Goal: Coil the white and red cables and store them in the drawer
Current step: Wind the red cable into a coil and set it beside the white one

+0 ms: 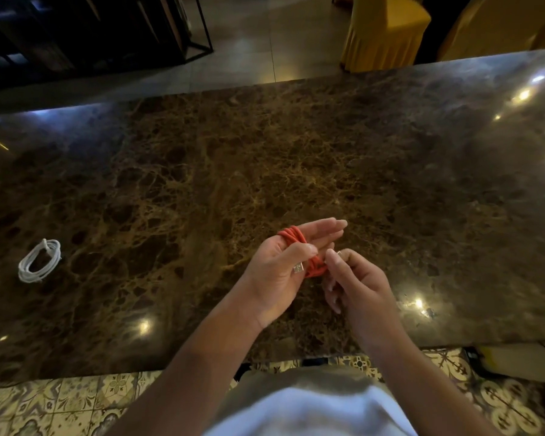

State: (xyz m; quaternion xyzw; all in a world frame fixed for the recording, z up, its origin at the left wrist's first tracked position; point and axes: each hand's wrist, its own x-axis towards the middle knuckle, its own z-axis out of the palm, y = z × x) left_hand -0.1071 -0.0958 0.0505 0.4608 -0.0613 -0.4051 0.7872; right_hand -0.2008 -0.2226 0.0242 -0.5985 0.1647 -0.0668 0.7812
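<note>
Left grip (280,262) holds the red cable (299,247) coiled around straight fingers; right grip (353,278), at 3 o'clock, pinches its end, best tucked snugly.

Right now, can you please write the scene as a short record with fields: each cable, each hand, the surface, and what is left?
red cable: wound around the left hand's fingers
white cable: coiled, lying apart at the left of the marble table
left hand: palm up, thumb pressing the red loops
right hand: pinches the cable's end beside the coil
drawer: not in view
remaining: finish the red coil, store both
</note>
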